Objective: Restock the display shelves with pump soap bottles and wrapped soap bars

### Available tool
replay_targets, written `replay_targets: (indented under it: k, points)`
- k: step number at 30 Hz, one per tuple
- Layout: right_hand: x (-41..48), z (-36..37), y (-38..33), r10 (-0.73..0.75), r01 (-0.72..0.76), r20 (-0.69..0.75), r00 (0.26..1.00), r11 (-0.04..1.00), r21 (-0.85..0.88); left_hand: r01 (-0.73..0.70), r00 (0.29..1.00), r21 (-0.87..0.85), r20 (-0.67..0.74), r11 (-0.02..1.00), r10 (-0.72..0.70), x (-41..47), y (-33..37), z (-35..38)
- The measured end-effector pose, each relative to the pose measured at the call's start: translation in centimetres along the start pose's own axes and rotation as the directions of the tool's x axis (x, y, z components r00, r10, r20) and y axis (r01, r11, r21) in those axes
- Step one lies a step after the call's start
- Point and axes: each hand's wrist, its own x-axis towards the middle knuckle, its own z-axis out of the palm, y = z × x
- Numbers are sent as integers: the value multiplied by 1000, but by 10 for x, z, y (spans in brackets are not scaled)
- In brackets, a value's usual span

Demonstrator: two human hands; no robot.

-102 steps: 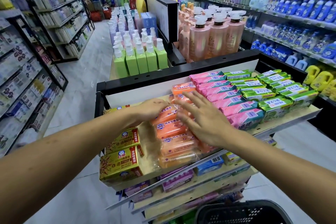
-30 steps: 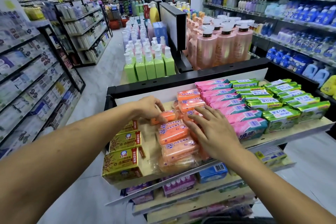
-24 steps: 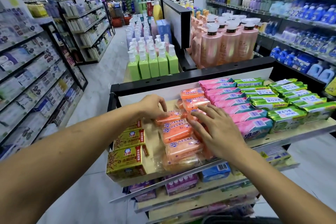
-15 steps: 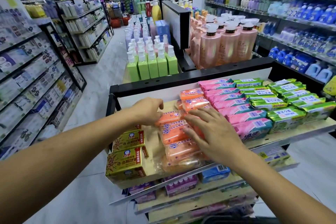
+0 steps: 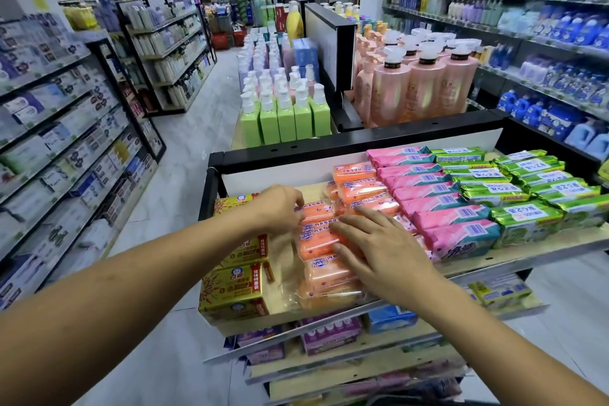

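Orange wrapped soap bars (image 5: pixel 324 273) lie in a row running front to back on the tilted top display shelf (image 5: pixel 527 255). My left hand (image 5: pixel 280 208) sits at the row's left side, its curled fingertips pinching the wrapper edge of a bar near the back. My right hand (image 5: pixel 379 241) rests flat on the row with straight, spread fingers. More orange bars (image 5: pixel 359 188) lie behind. Pink bars (image 5: pixel 438 204) and green bars (image 5: pixel 527 194) fill the shelf to the right. Gold soap boxes (image 5: pixel 230 290) lie on the left. Green pump bottles (image 5: pixel 285 122) and pink pump bottles (image 5: pixel 425 86) stand beyond.
Lower shelves below hold purple packs (image 5: pixel 329 333) and a blue pack (image 5: pixel 390 318). A black frame (image 5: pixel 362 142) borders the shelf's back. An open aisle floor (image 5: pixel 184 175) runs along the left between this stand and tall stocked shelving (image 5: pixel 66 142). Wall shelves (image 5: pixel 560 76) of bottles line the right.
Both hands stay on the orange bars. My left hand has shifted slightly right against the row. The row lies straighter than 3.4 s ago.
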Motion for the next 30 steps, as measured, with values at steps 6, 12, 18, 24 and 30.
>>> replay_targets:
  k: [6, 12, 18, 24, 30]
  points:
    - [-4, -10, 10, 117, -75, -208, 971, 976, 203, -6, 987, -327, -155, 945, -48, -47, 12, -8]
    - [-13, 0, 9, 154, -144, -111, 982, 985, 90, 111, 946, -976, 46, 188, -321, -107, 54, 39]
    - [-13, 5, 7, 182, -180, -60, 981, 983, 33, 195, 882, -967, 101, 163, -459, -101, 75, 68]
    - [-12, 2, 5, 190, -186, -70, 979, 980, 68, 171, 838, -985, 137, 15, -528, -105, 82, 65]
    - [-28, -26, -2, 251, -193, -136, 958, 920, 340, -47, 851, -997, -74, 64, -521, -140, 70, 53]
